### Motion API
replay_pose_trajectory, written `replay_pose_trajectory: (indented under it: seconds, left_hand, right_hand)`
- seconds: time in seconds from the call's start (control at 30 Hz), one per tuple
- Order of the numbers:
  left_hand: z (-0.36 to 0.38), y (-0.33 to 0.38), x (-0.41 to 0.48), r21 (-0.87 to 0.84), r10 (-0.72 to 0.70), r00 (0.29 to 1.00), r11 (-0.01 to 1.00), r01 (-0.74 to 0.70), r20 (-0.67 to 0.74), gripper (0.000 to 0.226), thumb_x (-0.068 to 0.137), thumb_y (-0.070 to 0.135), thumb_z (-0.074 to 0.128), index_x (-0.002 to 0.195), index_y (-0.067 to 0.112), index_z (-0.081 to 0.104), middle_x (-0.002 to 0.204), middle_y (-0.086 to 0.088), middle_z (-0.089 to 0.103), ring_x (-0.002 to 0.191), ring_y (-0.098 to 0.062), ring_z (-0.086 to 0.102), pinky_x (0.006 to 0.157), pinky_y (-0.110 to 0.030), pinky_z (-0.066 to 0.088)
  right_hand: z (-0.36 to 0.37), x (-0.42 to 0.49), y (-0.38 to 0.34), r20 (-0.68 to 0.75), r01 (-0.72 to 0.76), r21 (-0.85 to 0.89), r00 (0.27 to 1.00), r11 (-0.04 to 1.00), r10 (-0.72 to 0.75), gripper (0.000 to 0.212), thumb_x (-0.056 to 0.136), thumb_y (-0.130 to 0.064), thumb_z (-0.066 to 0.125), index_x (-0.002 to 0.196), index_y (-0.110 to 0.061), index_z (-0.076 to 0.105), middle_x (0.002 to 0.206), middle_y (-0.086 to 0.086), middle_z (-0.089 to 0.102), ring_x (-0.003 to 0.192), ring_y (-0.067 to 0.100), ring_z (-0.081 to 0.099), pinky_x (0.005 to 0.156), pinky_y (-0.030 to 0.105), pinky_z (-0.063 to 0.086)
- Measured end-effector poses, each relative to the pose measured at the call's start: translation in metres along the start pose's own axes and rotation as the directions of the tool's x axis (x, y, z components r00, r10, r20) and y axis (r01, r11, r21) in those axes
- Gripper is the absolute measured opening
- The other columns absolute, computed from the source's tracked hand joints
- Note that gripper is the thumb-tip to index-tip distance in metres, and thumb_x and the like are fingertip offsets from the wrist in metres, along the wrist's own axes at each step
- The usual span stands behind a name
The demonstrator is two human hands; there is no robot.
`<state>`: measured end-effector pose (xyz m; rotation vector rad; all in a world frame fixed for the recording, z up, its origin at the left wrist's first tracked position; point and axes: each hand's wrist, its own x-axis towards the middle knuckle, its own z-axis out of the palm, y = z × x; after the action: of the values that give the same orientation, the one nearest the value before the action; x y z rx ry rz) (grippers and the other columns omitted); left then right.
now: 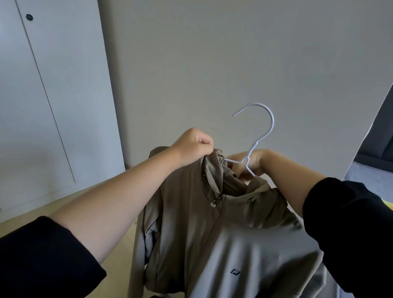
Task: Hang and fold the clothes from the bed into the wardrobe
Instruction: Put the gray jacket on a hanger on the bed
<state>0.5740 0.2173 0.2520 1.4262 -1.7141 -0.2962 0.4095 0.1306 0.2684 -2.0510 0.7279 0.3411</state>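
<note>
Now we hold the taupe zip jacket (210, 227) aloft: left hand (194, 146) pinches its collar open so the right hand (256, 164), fingers gripping the white hanger (267, 129), can seat it.

Beige floor (95, 203) near left, wardrobe (37, 98) stands on it. Bed (368, 177) far right, grey cover, yellow item (389, 208) on it.

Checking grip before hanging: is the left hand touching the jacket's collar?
Touching. The head view shows the left hand pinching the collar edge of the jacket in its curled fingers, with fabric bunched beneath them.
</note>
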Motion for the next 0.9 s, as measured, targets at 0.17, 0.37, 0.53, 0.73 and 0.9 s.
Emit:
replay_pose_trajectory:
  seconds: [0.17,0.37,0.53,0.73,0.9]
  left_hand:
    - [0.003,-0.004,-0.003,-0.014,-0.012,0.999,1.0,0.013,0.03,0.019,0.063,0.012,0.046,0.049,0.008,0.034,0.047,0.007,0.02,0.048,-0.006,0.019,0.049,-0.023,0.016]
    - [0.005,-0.021,-0.006,0.028,-0.11,0.994,0.994,0.11,0.0,0.06,0.081,0.041,0.068,0.048,0.021,0.022,0.049,0.006,0.015,0.051,-0.014,0.018,0.053,-0.03,0.013]
    - [0.012,-0.022,-0.005,0.024,-0.156,0.986,0.988,0.154,0.056,0.063,0.08,0.045,0.07,0.044,0.02,0.024,0.044,0.008,0.018,0.046,-0.012,0.02,0.051,-0.029,0.016]
    - [0.026,-0.015,-0.007,-0.022,-0.232,0.964,0.971,0.237,0.133,0.061,0.08,0.054,0.066,0.042,0.019,0.033,0.043,0.004,0.028,0.041,-0.012,0.029,0.049,-0.026,0.023]
    - [0.024,-0.011,-0.012,-0.025,-0.242,0.959,0.968,0.249,0.146,0.06,0.078,0.061,0.061,0.05,0.012,0.04,0.048,0.0,0.028,0.045,-0.015,0.029,0.049,-0.025,0.023]
  right_hand:
    - [-0.009,0.014,0.0,-0.627,-0.11,-0.335,0.767,0.936,-0.135,0.037,0.089,0.0,0.055,0.059,-0.019,0.043,0.057,-0.004,0.048,0.066,0.027,0.055,0.048,0.015,0.035]
    - [-0.036,0.013,0.008,-0.883,-0.137,-0.301,0.414,0.944,-0.222,0.025,0.07,-0.001,0.048,0.051,-0.012,0.037,0.052,0.004,0.041,0.05,0.022,0.038,0.046,0.025,0.026]
    - [-0.036,0.012,0.008,-0.916,-0.225,-0.332,0.307,0.916,-0.257,0.019,0.069,-0.003,0.044,0.056,-0.013,0.036,0.056,0.003,0.042,0.055,0.026,0.04,0.046,0.026,0.025]
    - [-0.041,0.008,-0.019,-0.921,-0.032,-0.39,0.019,0.92,-0.389,0.018,0.069,-0.005,0.04,0.081,-0.009,0.053,0.067,0.008,0.05,0.063,0.029,0.044,0.056,0.031,0.032]
    - [-0.057,0.007,-0.02,-0.785,-0.5,-0.608,0.496,0.617,-0.372,0.014,0.083,0.001,0.046,0.079,-0.009,0.055,0.097,0.014,0.065,0.079,0.032,0.057,0.065,0.032,0.042]
